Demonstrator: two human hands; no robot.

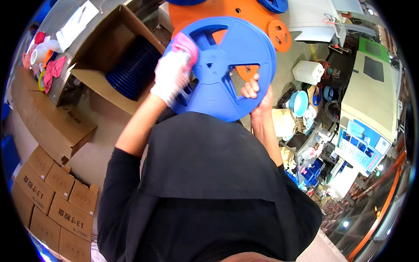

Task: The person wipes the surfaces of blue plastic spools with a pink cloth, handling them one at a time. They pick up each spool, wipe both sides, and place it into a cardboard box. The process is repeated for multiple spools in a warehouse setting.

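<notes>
A large blue plastic reel (244, 46) with wide cutouts is held up in front of my chest. My left hand (171, 75), in a white glove and slightly blurred, is closed on a pink cloth (185, 46) that lies against the left side of the reel's face. Bare-fingered, my right hand (257, 96) grips the reel's lower right, its fingers coming through a cutout and curling over the rim. Behind the reel, an orange round-holed surface (218, 9) shows at the top and through the cutouts.
To the left, an open cardboard box (94, 83) holds a row of blue reels (133, 70). Flattened cardboard (52, 118) and stacked cartons (65, 183) are at lower left. A pale machine (364, 91), a white jug (307, 72) and a light-blue basin (299, 103) stand on the right.
</notes>
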